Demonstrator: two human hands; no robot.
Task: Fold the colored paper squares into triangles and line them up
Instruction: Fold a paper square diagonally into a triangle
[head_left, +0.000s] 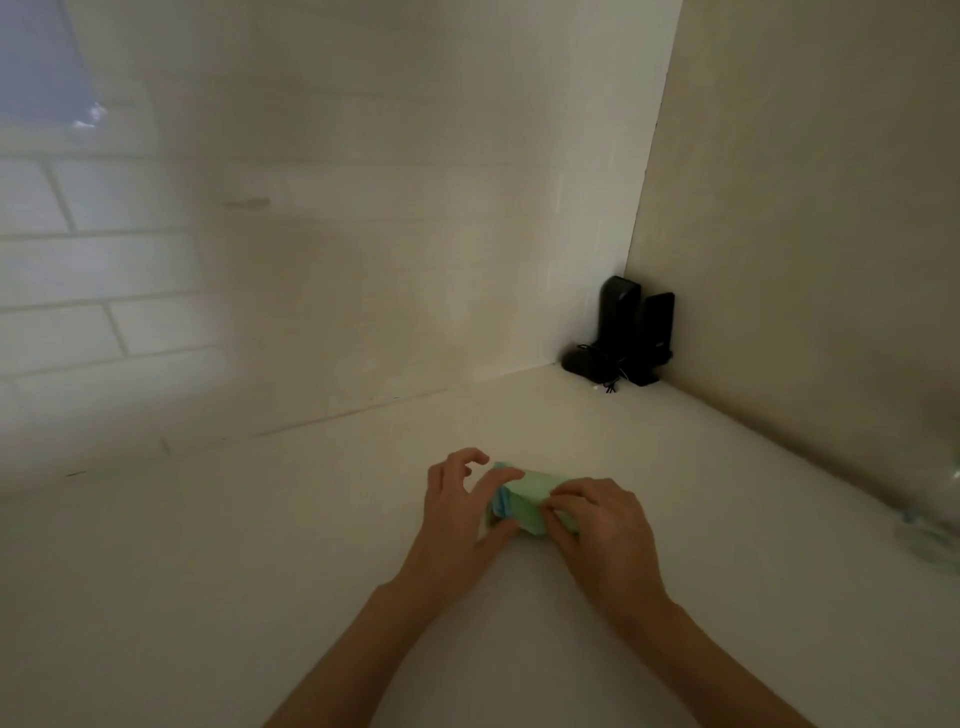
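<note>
Head view: a small stack of colored paper squares (524, 501), green on top with a blue edge showing at its left, is seen lying on the bench (260, 571) well short of the far right corner. Its long axis runs left to right between both hands. The left hand (457, 512) pinches its left end between thumb and forefinger; the right hand (597, 525) presses curled fingers (563, 501) onto its right end. Neither hand is nearer.
</note>
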